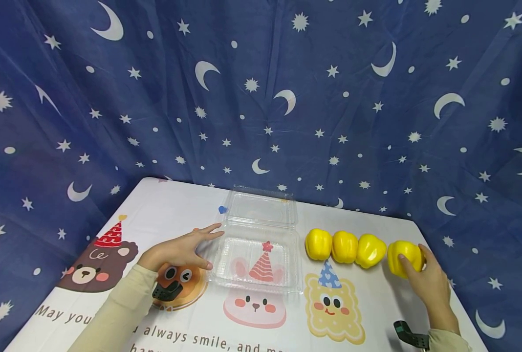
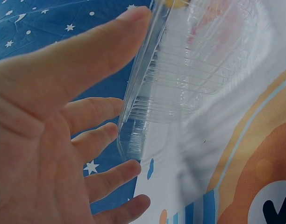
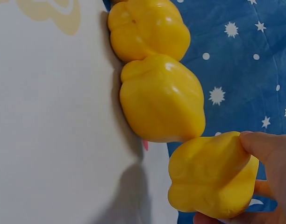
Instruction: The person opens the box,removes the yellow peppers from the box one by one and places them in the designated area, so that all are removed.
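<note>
My right hand grips a yellow bell pepper at the right end of a row, thumb on its near side. In the right wrist view the held pepper shows its shadow apart from it on the cloth. Three more yellow bell peppers stand side by side to its left. A clear plastic clamshell box lies unfolded at the middle, its lid laid back toward the curtain. My left hand is at the box's left edge, fingers spread, with the thumb tip right at the rim.
A white tablecloth printed with cartoon faces and lettering covers the table. Behind and beside it hangs a dark blue curtain with moons and stars. Black wrist devices show at both wrists.
</note>
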A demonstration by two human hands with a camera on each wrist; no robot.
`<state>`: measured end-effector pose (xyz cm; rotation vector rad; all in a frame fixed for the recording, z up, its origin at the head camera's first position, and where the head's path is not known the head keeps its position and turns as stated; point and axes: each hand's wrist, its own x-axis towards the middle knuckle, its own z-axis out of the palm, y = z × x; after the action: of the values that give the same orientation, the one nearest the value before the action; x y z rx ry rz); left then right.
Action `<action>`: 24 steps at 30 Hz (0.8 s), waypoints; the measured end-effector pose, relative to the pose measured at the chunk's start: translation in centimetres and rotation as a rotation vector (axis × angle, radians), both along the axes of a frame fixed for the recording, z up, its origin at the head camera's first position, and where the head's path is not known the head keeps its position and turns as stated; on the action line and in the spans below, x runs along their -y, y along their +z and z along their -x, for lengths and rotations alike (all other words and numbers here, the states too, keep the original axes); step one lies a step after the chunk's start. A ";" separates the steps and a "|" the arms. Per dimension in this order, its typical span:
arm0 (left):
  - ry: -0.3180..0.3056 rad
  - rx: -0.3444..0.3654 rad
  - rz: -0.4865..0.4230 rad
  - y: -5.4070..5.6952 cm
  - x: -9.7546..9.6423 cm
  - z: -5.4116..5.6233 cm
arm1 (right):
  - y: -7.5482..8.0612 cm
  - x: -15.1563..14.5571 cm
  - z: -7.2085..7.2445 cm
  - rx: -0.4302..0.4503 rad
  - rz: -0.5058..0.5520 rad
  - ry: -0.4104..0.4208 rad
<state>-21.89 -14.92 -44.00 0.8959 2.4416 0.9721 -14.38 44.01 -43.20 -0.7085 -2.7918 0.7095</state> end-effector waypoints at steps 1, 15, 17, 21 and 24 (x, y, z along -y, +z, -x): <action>0.001 0.001 -0.001 0.0 0.0 0.0 | -0.1 -0.1 0.0 0.008 0.005 0.002; 0.016 0.016 0.010 -0.1 0.1 0.0 | -1.1 -0.2 0.4 0.054 0.006 0.032; 0.015 0.017 0.008 -0.1 0.1 0.1 | -1.2 -0.2 0.5 0.052 -0.002 0.038; 0.015 0.017 0.011 -0.2 0.1 0.2 | -1.5 -0.4 0.8 0.064 -0.011 0.047; 0.017 0.016 0.013 -0.3 0.1 0.2 | -1.6 -0.5 1.1 0.078 -0.011 0.048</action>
<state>-22.06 -15.00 -44.25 0.8606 2.4429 0.9643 -15.46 44.53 -44.82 -0.6835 -2.8900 0.6891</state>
